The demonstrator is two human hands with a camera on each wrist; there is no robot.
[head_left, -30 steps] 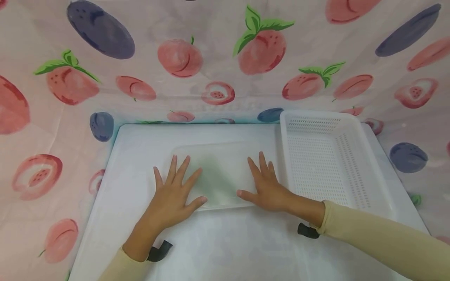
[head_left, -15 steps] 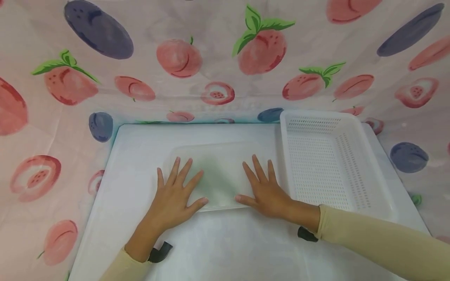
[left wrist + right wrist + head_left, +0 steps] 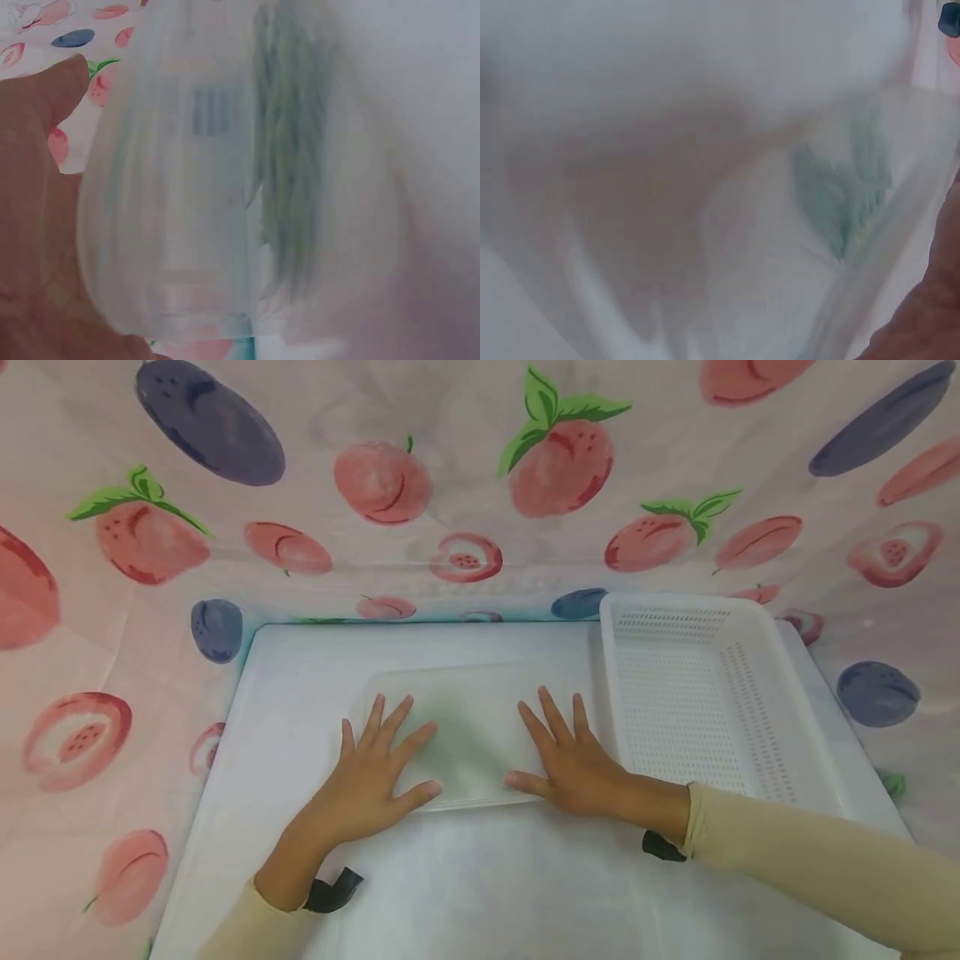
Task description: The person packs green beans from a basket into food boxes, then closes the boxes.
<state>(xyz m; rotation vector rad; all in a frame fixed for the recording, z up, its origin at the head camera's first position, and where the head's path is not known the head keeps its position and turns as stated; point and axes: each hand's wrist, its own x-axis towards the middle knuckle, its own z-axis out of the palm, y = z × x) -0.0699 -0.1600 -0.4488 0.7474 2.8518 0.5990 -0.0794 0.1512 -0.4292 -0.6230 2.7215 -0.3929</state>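
Observation:
A translucent, whitish plastic box (image 3: pixel 480 681) lies on the white table, and something green (image 3: pixel 453 731) shows blurred through its top. My left hand (image 3: pixel 363 789) rests with spread, straight fingers over the box's left end. Over its right end lies my right hand (image 3: pixel 577 772), fingers likewise spread, the thumb near the front edge. In the left wrist view, long green stalks (image 3: pixel 292 150) are visible beside a cloudy plastic wall (image 3: pixel 172 247). Green leafy shapes (image 3: pixel 847 187) appear through the plastic in the right wrist view. Neither hand grips anything.
To the right stands a white perforated plastic basket (image 3: pixel 611 685), close beside the right hand. A fruit-patterned cloth (image 3: pixel 465 477) rises behind the white table (image 3: pixel 480 885) and along its sides. Dark wrist devices (image 3: pixel 333 892) show under both forearms.
My right hand has shifted slightly left and its fingers lie a little further onto the box. The left hand has barely moved. The box and basket stay in place.

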